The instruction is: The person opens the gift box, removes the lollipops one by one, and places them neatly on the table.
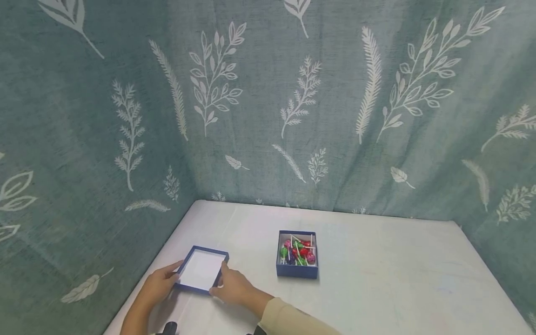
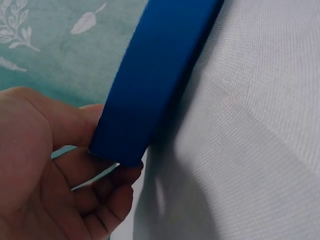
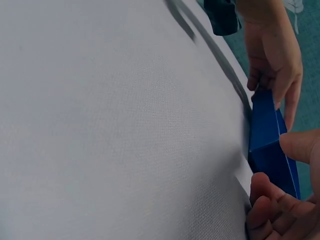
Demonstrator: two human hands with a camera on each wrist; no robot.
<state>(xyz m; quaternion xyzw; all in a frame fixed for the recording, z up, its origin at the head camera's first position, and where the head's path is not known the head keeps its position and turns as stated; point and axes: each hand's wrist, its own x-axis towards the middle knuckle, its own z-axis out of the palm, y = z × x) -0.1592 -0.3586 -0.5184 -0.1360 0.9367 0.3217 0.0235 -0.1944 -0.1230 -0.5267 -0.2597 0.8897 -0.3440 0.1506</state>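
Note:
A shallow blue box lid (image 1: 202, 270), its white inside facing up, is held between both hands at the left of the table in the head view. My left hand (image 1: 157, 284) grips its left side, thumb on the rim and fingers beneath. The right hand (image 1: 234, 286) pinches the opposite side near the front corner. In the left wrist view, the lid's blue side (image 2: 145, 80) stands close over the white cloth, casting a shadow. Across to the right stands a matching blue box (image 1: 297, 271), open at the top and filled with several wrapped lollipops (image 1: 298, 251).
White cloth covers the table (image 1: 389, 279). A green curtain (image 1: 268, 102) printed with white leaves hangs behind it and along the left side, close to my left hand. The box of lollipops stands to the right of my right hand, farther back.

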